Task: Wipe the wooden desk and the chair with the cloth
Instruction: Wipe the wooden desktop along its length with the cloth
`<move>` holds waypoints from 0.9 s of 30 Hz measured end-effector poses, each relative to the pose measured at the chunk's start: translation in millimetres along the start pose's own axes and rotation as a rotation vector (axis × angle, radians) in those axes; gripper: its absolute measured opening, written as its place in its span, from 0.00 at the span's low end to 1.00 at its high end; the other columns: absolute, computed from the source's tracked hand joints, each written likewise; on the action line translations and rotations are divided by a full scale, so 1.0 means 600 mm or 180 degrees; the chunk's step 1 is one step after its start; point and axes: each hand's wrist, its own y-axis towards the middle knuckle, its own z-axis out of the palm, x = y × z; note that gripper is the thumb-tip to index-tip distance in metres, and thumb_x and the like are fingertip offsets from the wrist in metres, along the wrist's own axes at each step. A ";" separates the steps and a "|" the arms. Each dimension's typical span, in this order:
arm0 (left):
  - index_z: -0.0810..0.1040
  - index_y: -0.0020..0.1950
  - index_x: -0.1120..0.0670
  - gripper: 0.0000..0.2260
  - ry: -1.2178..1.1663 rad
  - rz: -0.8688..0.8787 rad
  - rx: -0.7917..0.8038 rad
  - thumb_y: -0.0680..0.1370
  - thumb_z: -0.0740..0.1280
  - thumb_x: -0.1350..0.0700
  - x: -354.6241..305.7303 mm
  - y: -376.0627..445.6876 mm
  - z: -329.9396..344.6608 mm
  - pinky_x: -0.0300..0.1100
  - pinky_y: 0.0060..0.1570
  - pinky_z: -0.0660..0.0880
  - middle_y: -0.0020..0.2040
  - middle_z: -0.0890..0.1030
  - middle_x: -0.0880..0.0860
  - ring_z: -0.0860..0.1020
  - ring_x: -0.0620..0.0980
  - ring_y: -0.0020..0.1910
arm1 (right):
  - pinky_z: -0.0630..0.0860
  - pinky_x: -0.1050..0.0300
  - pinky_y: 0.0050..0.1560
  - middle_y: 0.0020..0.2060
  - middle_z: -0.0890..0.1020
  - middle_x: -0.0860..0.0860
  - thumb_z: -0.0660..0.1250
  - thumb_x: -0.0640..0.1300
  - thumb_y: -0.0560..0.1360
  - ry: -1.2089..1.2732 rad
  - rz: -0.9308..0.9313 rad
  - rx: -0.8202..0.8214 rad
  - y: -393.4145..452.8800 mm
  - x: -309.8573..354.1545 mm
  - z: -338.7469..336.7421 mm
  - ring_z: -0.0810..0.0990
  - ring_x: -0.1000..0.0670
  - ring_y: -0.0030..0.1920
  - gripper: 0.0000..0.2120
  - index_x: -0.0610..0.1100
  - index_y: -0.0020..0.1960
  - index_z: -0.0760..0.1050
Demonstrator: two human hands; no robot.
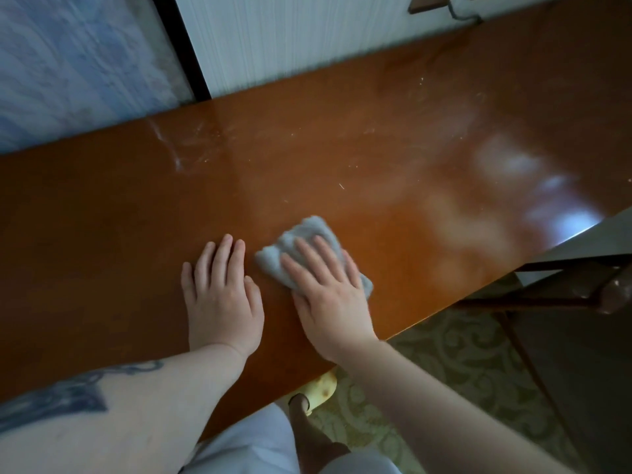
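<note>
Both hands are down on the wooden desk (119,217), near its front edge, roughly mid-length. Right hand (330,295) lies flat on the cloth (307,230), fingers straight and slightly spread, palm pressing it onto the desktop; nothing is curled round the cloth, so it's a flat press, not a clench. The cloth is small, grey-blue and bunched; its far end sticks out past the fingertips and a corner shows beside the little-finger side of the palm. Left hand (222,295) is just beside it on bare wood, also flat, fingers straight and close together, holding nothing, not touching the cloth. The left forearm carries a dark tattoo (68,395). The desktop is glossy orange-brown. Pale streaks and specks (178,148) run along the back edge towards the left, with more scattered specks mid-desk and towards the back right. A bright window reflection (561,213) sits near the front right edge. The chair (564,299) stands off the desk's front right, dark frame, partly out of frame, well apart from both hands. Below the front edge: patterned greenish carpet (461,354), a yellowish slipper (321,388) under the desk lip, light trousers (253,446). A striped pale wall (290,39) runs behind the back edge.
</note>
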 end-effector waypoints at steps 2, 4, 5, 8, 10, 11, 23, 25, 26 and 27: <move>0.68 0.73 0.54 0.21 -0.0003 -0.0002 -0.0034 0.81 0.54 0.55 0.000 -0.001 0.001 0.61 0.73 0.55 0.74 0.68 0.54 0.61 0.56 0.74 | 0.43 0.46 0.77 0.77 0.61 0.55 0.52 0.51 0.81 0.0016 -0.0768 0.0395 0.042 -0.020 -0.010 0.50 0.51 0.78 0.23 0.56 0.76 0.61; 0.68 0.73 0.54 0.22 0.0018 -0.0006 -0.0014 0.80 0.51 0.52 0.000 0.000 0.001 0.60 0.73 0.54 0.74 0.68 0.54 0.61 0.56 0.74 | 0.48 0.42 0.76 0.76 0.62 0.54 0.53 0.50 0.80 -0.0004 -0.0575 0.0237 0.067 -0.059 -0.019 0.51 0.51 0.78 0.24 0.55 0.76 0.63; 0.68 0.74 0.53 0.23 0.0032 -0.0008 0.0012 0.80 0.49 0.50 0.000 0.001 0.001 0.59 0.74 0.54 0.74 0.68 0.53 0.61 0.56 0.75 | 0.50 0.41 0.76 0.76 0.62 0.54 0.55 0.50 0.80 0.0054 0.0019 -0.0031 0.070 -0.081 -0.025 0.52 0.51 0.78 0.24 0.54 0.76 0.63; 0.67 0.74 0.53 0.25 0.0067 -0.0002 0.0036 0.80 0.45 0.48 0.001 0.002 0.001 0.59 0.74 0.54 0.74 0.68 0.54 0.61 0.56 0.75 | 0.48 0.42 0.76 0.78 0.58 0.53 0.55 0.51 0.81 0.0192 0.2378 -0.0746 0.035 -0.117 -0.030 0.50 0.50 0.78 0.25 0.53 0.78 0.59; 0.68 0.74 0.53 0.25 0.0063 -0.0007 0.0024 0.80 0.45 0.48 0.001 0.001 0.002 0.59 0.73 0.54 0.74 0.68 0.54 0.61 0.56 0.74 | 0.47 0.43 0.76 0.78 0.57 0.52 0.53 0.53 0.80 0.0091 0.2670 -0.0857 0.004 -0.076 -0.016 0.48 0.50 0.78 0.26 0.53 0.78 0.58; 0.68 0.74 0.53 0.25 0.0052 -0.0008 0.0017 0.80 0.46 0.48 0.001 0.001 0.003 0.59 0.73 0.54 0.74 0.68 0.54 0.61 0.56 0.74 | 0.45 0.44 0.76 0.78 0.57 0.52 0.54 0.54 0.80 0.0041 0.2320 -0.0758 -0.004 -0.046 -0.009 0.48 0.50 0.78 0.27 0.53 0.78 0.58; 0.68 0.74 0.53 0.25 -0.0013 0.0041 0.0014 0.80 0.46 0.48 0.003 0.004 0.002 0.58 0.73 0.52 0.74 0.68 0.54 0.62 0.57 0.74 | 0.48 0.45 0.76 0.78 0.58 0.51 0.55 0.50 0.82 0.0187 0.3293 -0.1004 -0.001 -0.099 -0.035 0.50 0.49 0.78 0.24 0.53 0.78 0.58; 0.68 0.73 0.53 0.25 -0.0047 0.0031 0.0023 0.80 0.46 0.48 0.003 0.001 0.002 0.59 0.72 0.54 0.73 0.69 0.54 0.63 0.57 0.74 | 0.48 0.46 0.75 0.78 0.59 0.51 0.57 0.49 0.81 0.0043 0.2953 -0.0986 -0.019 -0.017 -0.007 0.52 0.48 0.78 0.24 0.52 0.77 0.60; 0.69 0.73 0.54 0.25 -0.0088 0.0022 0.0012 0.80 0.47 0.49 0.004 0.001 0.001 0.60 0.72 0.55 0.73 0.69 0.54 0.63 0.57 0.74 | 0.46 0.46 0.75 0.77 0.60 0.51 0.57 0.49 0.81 0.0002 0.2348 -0.0800 -0.014 0.028 0.009 0.52 0.48 0.78 0.24 0.53 0.76 0.61; 0.69 0.73 0.55 0.24 -0.0145 0.0008 -0.0012 0.80 0.48 0.49 0.005 0.001 0.001 0.60 0.72 0.56 0.73 0.70 0.55 0.64 0.57 0.73 | 0.44 0.47 0.75 0.77 0.61 0.52 0.56 0.51 0.80 -0.0053 0.1596 -0.0533 -0.004 0.069 0.022 0.52 0.49 0.78 0.24 0.53 0.76 0.62</move>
